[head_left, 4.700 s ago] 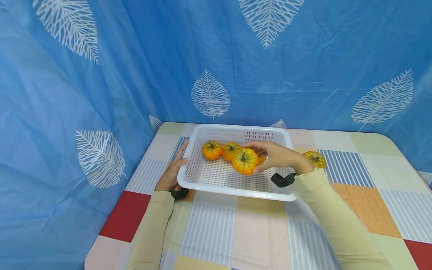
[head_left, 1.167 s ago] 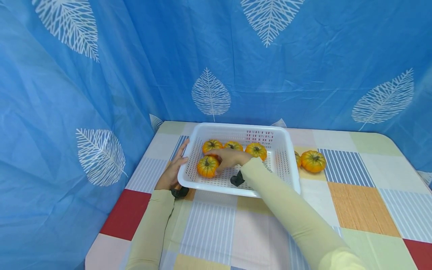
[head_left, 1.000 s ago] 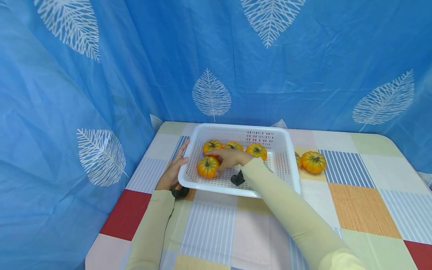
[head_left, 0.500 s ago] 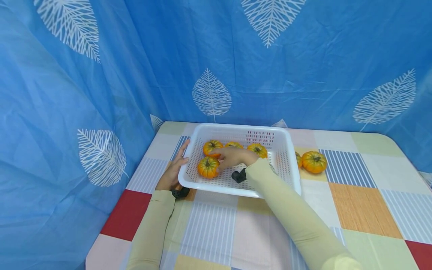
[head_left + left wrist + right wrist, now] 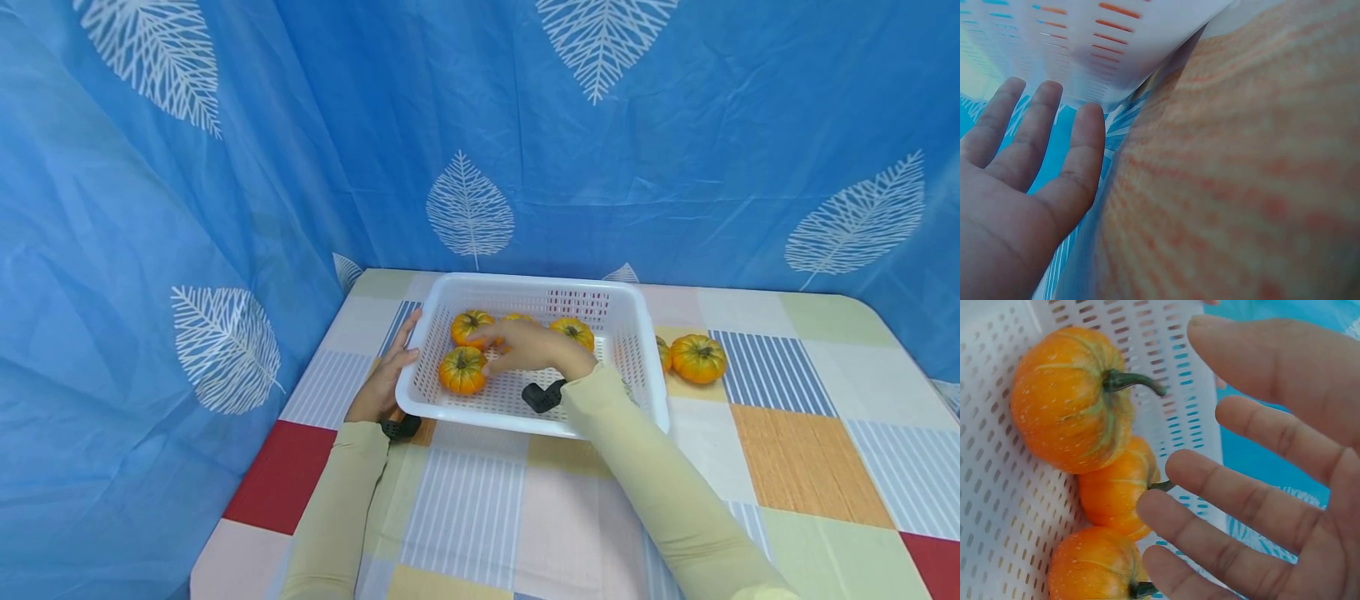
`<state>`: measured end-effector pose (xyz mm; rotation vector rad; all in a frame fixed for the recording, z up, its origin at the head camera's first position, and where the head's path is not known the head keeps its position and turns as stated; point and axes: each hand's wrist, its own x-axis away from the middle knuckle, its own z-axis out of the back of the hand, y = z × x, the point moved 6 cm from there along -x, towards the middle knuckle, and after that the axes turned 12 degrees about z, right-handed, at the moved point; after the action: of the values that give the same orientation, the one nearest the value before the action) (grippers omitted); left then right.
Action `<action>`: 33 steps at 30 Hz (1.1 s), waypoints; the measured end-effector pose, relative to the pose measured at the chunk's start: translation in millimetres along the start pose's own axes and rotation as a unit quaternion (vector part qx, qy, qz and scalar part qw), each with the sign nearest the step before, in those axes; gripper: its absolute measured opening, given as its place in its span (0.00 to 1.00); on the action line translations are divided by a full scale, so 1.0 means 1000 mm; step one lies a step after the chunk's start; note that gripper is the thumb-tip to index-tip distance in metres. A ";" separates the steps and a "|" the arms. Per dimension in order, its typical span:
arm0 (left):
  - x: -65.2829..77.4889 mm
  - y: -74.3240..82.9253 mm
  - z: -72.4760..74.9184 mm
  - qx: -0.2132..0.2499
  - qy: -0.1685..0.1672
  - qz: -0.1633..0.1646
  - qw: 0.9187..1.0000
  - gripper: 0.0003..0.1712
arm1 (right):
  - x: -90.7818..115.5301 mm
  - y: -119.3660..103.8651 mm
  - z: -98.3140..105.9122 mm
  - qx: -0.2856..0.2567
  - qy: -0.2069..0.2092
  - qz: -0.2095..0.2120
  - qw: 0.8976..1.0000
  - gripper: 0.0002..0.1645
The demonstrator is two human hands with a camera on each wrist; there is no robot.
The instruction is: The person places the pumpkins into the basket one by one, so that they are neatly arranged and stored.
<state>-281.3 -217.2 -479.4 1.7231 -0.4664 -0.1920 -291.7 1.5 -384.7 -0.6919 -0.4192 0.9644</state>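
My left hand rests with extended fingers against the left end of a white plastic basket; in the left wrist view its fingertips are right at the slotted wall. Over the basket, my right hand hovers with spread fingers and holds nothing. Its fingertips are just right of a small orange pumpkin at the front left. Along the back sit a second pumpkin, one partly hidden by the hand, and another pumpkin. In the right wrist view, a stemmed pumpkin lies apart from the fingers.
Two more pumpkins lie on the table right of the basket: a whole one and one partly hidden behind the basket's edge. A patchwork tablecloth covers the table. A blue curtain with white leaf prints hangs behind and at the left.
The pumpkin my right hand held over the basket's middle now lies at the front left. The right hand has let go of it and drawn slightly right. My left hand has stayed in place.
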 end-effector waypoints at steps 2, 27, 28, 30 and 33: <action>0.000 0.000 0.001 -0.002 0.001 0.001 1.000 0.50 | 0.003 -0.002 0.001 -0.003 0.014 0.014 1.000 0.36; 0.001 0.000 0.001 -0.011 0.014 0.009 1.000 0.49 | 0.058 -0.023 0.022 -0.057 0.192 0.118 0.973 0.31; 0.001 0.000 0.001 -0.011 0.015 0.008 1.000 0.50 | 0.061 -0.024 0.023 -0.056 0.194 0.118 0.972 0.32; 0.001 0.000 0.000 -0.009 0.013 0.007 1.000 0.50 | 0.066 -0.025 0.025 -0.055 0.193 0.124 0.972 0.34; 0.001 0.000 0.001 -0.009 0.013 0.006 1.000 0.50 | 0.074 -0.027 0.028 -0.059 0.190 0.128 0.971 0.36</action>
<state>-281.0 -218.2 -479.5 1.7018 -0.4547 -0.1637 -254.1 64.3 -344.5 -1.0349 -0.0468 1.0262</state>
